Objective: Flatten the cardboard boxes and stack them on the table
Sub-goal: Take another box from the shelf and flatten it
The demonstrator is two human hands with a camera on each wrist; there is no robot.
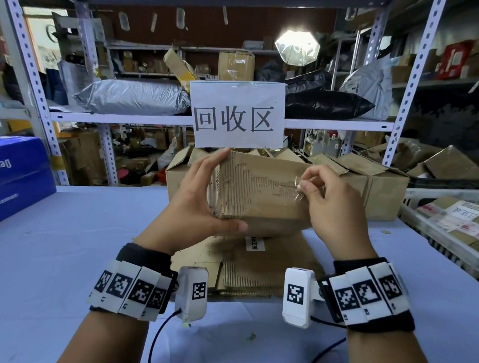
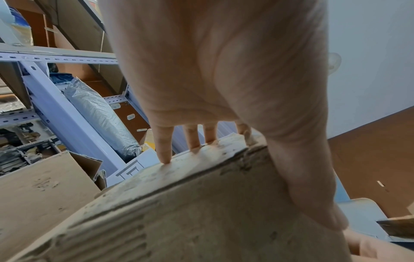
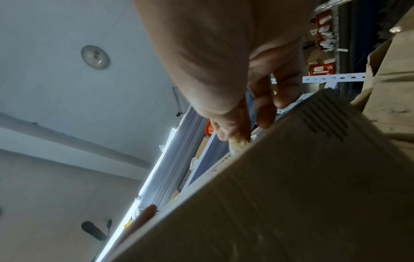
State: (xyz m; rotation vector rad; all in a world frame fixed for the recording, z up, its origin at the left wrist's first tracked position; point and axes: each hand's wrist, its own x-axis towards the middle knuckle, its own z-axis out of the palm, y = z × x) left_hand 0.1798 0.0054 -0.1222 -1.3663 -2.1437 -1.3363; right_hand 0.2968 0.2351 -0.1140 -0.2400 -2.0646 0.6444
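Observation:
A worn brown cardboard box with torn, ribbed facing is held up above the table. My left hand grips its left end, thumb underneath and fingers over the top edge. My right hand pinches a strip of clear tape at the box's seam between thumb and forefinger; the right wrist view shows that pinch on the tape at the box edge. Below the box lies a stack of flattened cardboard on the blue table.
Several open cardboard boxes stand behind the held one. A blue carton sits at the left, a white crate with parcels at the right. Metal shelving with a paper sign rises behind.

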